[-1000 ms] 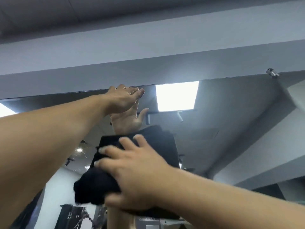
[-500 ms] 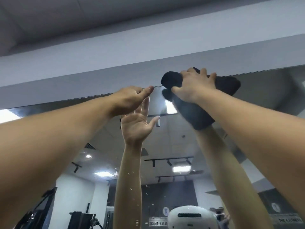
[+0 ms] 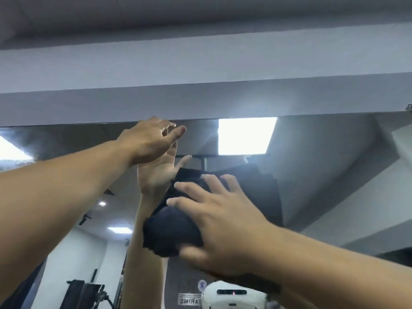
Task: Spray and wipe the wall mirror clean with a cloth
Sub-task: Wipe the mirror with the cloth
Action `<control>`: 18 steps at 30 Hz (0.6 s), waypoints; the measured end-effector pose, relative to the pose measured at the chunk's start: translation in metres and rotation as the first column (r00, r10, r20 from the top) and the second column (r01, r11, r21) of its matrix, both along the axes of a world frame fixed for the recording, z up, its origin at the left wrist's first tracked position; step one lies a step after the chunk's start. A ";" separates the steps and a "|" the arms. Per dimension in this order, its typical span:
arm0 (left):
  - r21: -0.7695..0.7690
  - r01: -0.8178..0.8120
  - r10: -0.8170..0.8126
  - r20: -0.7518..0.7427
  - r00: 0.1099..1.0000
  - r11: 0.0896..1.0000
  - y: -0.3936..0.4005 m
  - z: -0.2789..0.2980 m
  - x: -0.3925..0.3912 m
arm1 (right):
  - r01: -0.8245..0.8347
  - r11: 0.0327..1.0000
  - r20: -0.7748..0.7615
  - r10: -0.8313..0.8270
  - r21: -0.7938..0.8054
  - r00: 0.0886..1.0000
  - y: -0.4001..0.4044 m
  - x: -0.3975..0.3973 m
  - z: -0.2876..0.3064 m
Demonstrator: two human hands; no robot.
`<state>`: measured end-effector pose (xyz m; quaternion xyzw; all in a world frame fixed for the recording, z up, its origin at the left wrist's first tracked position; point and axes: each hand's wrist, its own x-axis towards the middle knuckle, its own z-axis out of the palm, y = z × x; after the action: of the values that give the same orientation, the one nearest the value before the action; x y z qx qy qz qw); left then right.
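Note:
The wall mirror (image 3: 323, 166) fills the lower half of the view, its top edge running under a grey beam. My left hand (image 3: 149, 141) reaches up with straight fingers touching the glass just below that top edge. My right hand (image 3: 223, 221) presses a dark cloth (image 3: 167, 233) flat against the mirror lower down, fingers spread over it. The cloth's reflection shows as a dark patch behind my fingers. No spray bottle is in view.
A grey beam (image 3: 223, 101) and the ceiling sit above the mirror. A small metal clip (image 3: 409, 107) holds the mirror's top edge at far right. The glass reflects ceiling lights, my raised arms, a white headset and gym equipment.
My right hand brought the cloth from the mirror's top edge down and left to the middle of the glass. My left hand stayed at the top edge.

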<state>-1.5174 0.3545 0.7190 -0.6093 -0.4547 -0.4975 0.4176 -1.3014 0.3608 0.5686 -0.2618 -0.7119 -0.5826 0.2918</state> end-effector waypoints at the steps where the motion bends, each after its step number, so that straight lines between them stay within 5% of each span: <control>1: -0.001 -0.010 0.010 -0.006 1.000 1.000 -0.001 0.000 0.002 | 0.002 1.000 -0.016 -0.002 -0.001 1.000 -0.002 0.001 0.008; 8: -0.025 -0.015 0.014 -0.039 0.999 1.000 -0.007 -0.003 0.000 | -0.006 1.000 -0.296 0.013 0.023 0.955 -0.001 -0.001 0.091; 18: -0.055 -0.035 0.033 -0.028 0.999 0.998 -0.009 -0.011 -0.047 | 0.015 1.000 -0.664 0.003 0.021 0.748 -0.002 -0.002 0.158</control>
<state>-1.5642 0.3454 0.7082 -0.6194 -0.4729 -0.4695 0.4151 -1.3032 0.3590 0.7262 -0.4502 -0.5537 -0.4617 0.5268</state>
